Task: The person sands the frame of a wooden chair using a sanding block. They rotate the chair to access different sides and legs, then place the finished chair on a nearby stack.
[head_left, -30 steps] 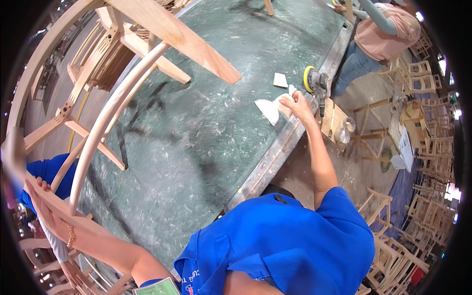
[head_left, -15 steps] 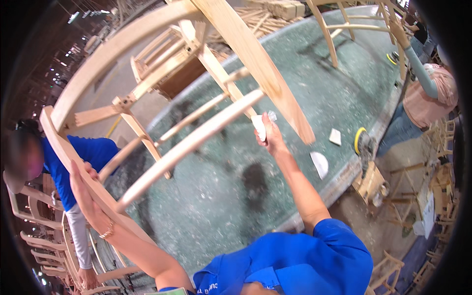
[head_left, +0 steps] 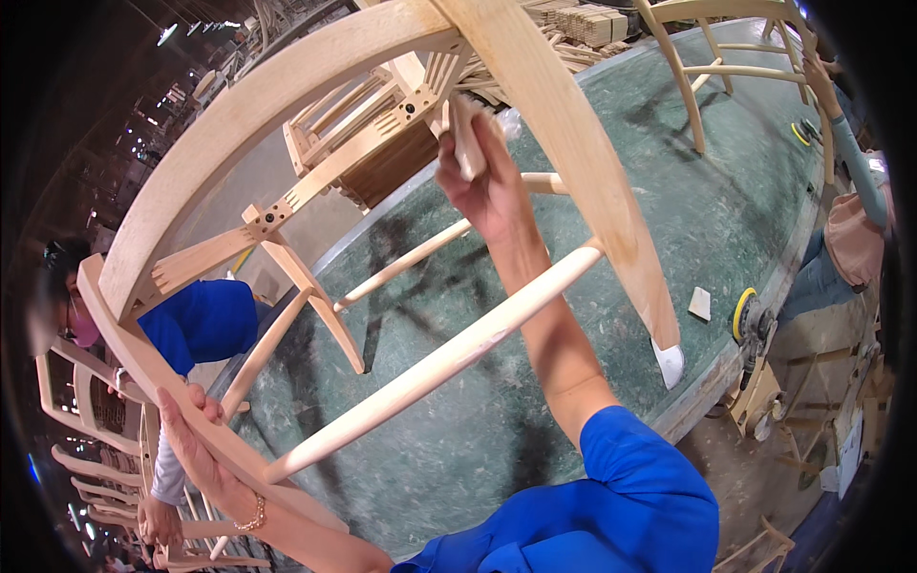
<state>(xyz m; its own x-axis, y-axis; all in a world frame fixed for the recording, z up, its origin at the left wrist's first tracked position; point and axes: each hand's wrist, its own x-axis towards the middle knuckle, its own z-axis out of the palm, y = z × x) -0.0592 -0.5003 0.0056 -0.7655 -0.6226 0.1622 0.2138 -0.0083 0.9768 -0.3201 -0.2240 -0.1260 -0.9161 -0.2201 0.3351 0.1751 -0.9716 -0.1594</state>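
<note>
Right hand [head_left: 489, 191] has a pale pad [head_left: 466, 143] pinched, left hand [head_left: 199, 444] wrapped round one leg [head_left: 138, 349] of the chair frame [head_left: 435, 371] over the green table [head_left: 411, 487]; frame looks stiff, lightish, best held there

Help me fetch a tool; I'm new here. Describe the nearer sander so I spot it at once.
Start with the big green table and follow its right-hand edge. There, just right of a small white piece, is the grey-and-black sander, its round pad rimmed yellow. A similar yellow-rimmed tool lies farther away along that edge; this one is nearer and looks larger.
</note>
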